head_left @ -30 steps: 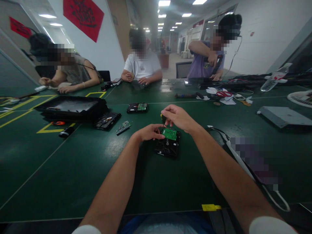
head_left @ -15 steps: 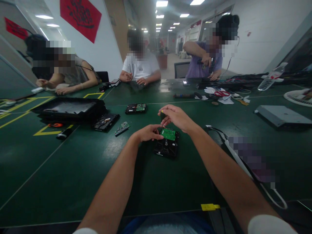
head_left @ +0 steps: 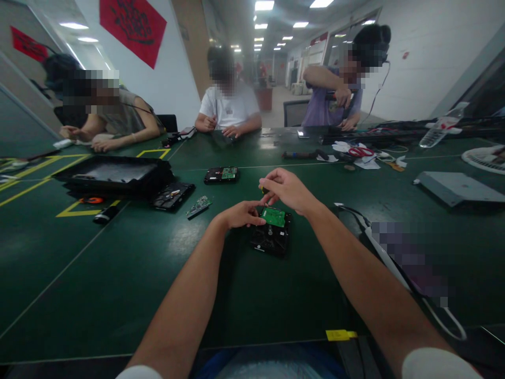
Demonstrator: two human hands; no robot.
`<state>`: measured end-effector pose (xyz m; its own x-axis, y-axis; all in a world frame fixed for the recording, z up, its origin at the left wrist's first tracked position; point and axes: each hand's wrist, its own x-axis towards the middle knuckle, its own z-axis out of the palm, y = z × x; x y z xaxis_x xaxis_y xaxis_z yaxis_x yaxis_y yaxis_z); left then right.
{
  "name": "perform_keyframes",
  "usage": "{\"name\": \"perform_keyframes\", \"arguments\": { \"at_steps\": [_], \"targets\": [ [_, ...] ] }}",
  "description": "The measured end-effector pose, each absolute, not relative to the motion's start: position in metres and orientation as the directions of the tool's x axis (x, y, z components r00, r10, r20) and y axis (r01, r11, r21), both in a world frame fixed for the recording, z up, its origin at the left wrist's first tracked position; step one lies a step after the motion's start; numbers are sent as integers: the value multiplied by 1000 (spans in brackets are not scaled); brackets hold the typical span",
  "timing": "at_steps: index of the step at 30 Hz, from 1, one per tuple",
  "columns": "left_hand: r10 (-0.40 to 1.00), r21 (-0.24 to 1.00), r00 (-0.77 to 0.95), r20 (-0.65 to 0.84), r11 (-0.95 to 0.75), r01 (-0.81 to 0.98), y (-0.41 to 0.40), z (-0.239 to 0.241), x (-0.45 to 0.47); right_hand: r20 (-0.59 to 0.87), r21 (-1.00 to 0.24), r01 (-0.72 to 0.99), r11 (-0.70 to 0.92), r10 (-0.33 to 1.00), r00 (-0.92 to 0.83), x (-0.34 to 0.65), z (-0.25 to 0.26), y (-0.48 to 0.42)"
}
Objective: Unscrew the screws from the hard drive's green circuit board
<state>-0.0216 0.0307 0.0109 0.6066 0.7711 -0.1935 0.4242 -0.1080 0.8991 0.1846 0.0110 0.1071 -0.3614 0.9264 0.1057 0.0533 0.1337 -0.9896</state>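
A black hard drive (head_left: 271, 241) with a green circuit board (head_left: 273, 217) on its upper half lies flat on the table in front of me. My left hand (head_left: 245, 215) grips the drive's left side, thumb on the edge of the board and index finger reaching to its far corner. Over that corner, my right hand (head_left: 284, 189) closes its fingertips round a small screwdriver (head_left: 264, 189) with a black and yellow handle, held about upright. Its tip is down by the board's far left corner; the exact contact is too small to make out.
Left of the drive lie a loose circuit board (head_left: 199, 207), another hard drive (head_left: 221, 175), a black drive part (head_left: 173, 196) and a black tray (head_left: 114, 176). To the right are a grey metal box (head_left: 460, 188) and a cabled device (head_left: 410, 258). Three people sit across the table.
My right hand's fingers have turned a little round the screwdriver handle, so less of its black part shows. My left hand and the hard drive stay in place.
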Motion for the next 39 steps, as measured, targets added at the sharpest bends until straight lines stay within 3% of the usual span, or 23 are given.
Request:
{"name": "perform_keyframes", "arguments": {
  "at_steps": [4,11,25,32,39],
  "targets": [
    [774,902,604,-189,-107,419,31,11,-22,86,-996,3,95,923,-374,184,107,14],
    [770,904,606,-200,-94,418,31,12,-21,182,-961,128,244,911,-371,189,103,17],
    [761,888,619,-194,-131,440,32,12,-22,159,-979,65,193,924,-346,188,104,20],
    [764,893,613,-200,-116,435,31,13,-21,254,-932,151,329,892,-375,192,103,19],
    [772,896,608,-186,-121,427,28,16,-21,176,-975,67,212,920,-351,188,104,20]
  ]
}}
